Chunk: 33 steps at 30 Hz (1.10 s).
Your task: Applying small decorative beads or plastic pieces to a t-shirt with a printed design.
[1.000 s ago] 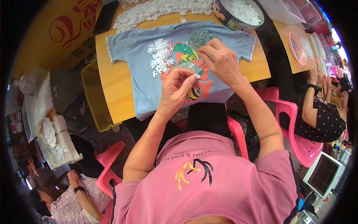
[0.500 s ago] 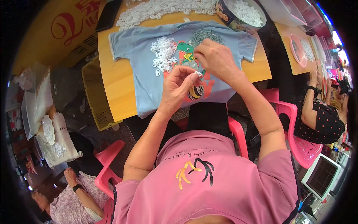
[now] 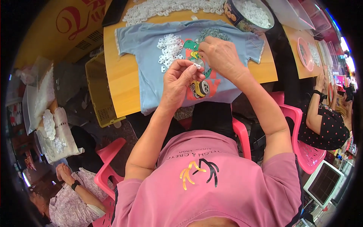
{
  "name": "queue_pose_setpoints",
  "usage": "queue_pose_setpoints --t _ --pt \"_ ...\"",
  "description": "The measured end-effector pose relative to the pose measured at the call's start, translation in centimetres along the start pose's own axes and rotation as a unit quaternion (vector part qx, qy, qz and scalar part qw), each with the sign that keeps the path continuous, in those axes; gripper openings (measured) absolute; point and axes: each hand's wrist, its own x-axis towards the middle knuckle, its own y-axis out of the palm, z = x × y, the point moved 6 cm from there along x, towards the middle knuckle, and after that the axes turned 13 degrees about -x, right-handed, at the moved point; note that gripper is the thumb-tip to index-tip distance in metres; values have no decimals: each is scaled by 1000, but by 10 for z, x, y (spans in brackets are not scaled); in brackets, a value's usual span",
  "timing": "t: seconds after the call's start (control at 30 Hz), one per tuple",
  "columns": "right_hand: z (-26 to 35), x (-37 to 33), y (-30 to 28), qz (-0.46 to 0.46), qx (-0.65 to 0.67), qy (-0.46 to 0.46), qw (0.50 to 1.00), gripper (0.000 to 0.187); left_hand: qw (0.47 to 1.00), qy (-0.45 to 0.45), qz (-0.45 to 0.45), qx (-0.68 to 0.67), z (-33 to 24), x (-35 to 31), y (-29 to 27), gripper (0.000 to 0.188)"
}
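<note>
My left hand (image 3: 177, 81) pinches a small white plastic piece (image 3: 197, 66) between thumb and forefinger. Close beside it, to the right, the fingers of my right hand (image 3: 223, 56) are drawn together; whatever they hold is hidden or too small to name. Both hands are above a light blue T-shirt (image 3: 155, 89) spread over the table, with a dinosaur and car print. A heap of white plastic pieces (image 3: 169, 49) rests on the shirt, left of the print. Beyond my right hand lies a pile of tiny grey metal-looking parts (image 3: 215, 34).
More white pieces (image 3: 170, 7) cover the far side of the wooden table (image 3: 121, 87). A round tin (image 3: 242, 24) full of white pieces stands far right. A yellow crate (image 3: 99, 90) is left of the table. Pink chairs (image 3: 242, 136) surround me; other people sit left and right.
My left hand has moved slightly forward, still pinching the white piece. The right hand stays near the print, fingers together. At lower left, another person's hands have come together.
</note>
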Motion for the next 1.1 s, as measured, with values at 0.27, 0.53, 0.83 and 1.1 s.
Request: queue_pose_setpoints --t 0.27,0.53,0.83,1.1 --pt "2 3 -1 -9 -5 -24 1000 10 1000 5 0 -13 0 1 -3 12" --pt "-5 -2 -20 -59 98 -1 993 9 1000 2 7 -27 -1 1 -2 12" --pt "-13 -6 -14 -38 60 8 997 11 998 5 23 56 1 -1 1 12" --pt "-1 -9 1 -27 65 6 998 10 994 10 39 102 2 -3 5 10"
